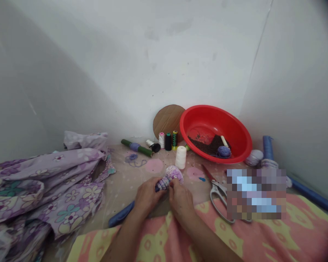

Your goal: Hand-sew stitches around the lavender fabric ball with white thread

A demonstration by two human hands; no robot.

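My left hand (147, 196) and my right hand (180, 198) meet over a small bundle of purple floral fabric (171, 175) wrapped round the end of a blue stick (121, 216). Both hands are closed on the bundle, left from the left side, right from the right. The bundle's rounded top pokes out above my fingers. A white thread cone (180, 157) stands just beyond it.
Floral purple cloth (51, 189) is heaped at the left. A red basin (214, 133) with dark scraps leans in the corner, with several thread spools (168, 141) and a green roll (136, 147) beside it. Scissors (220, 194) lie at the right. Blue rods (311, 193) run along the right wall.
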